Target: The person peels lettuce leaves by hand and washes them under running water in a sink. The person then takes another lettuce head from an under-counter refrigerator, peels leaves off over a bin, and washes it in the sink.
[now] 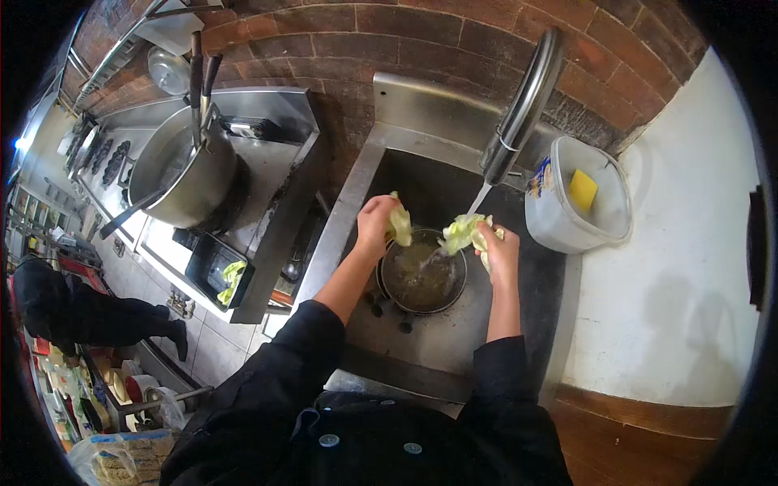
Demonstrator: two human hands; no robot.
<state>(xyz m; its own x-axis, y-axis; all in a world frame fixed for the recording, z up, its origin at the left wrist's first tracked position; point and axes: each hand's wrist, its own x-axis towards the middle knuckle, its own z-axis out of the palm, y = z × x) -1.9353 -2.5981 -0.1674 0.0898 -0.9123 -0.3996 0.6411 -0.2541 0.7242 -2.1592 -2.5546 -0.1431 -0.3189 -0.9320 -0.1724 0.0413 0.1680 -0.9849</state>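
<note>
My left hand (376,222) is closed on a piece of pale green leaf (399,223) above the left rim of a round pan. In my right hand (500,253) is another pale green leaf (463,233), held under the water running from the curved metal faucet (519,113). The pan (421,271) sits in the steel sink (405,344) below both hands and holds cloudy, rippling water. More green leaf (232,279) lies in a black tray (209,267) on the counter to the left.
A large pot (182,174) with long-handled utensils stands on the stove at left. Right of the faucet is a white bucket (567,206) holding a yellow sponge (582,189). Another person (89,312) in dark clothes is at far left, near a cluttered shelf.
</note>
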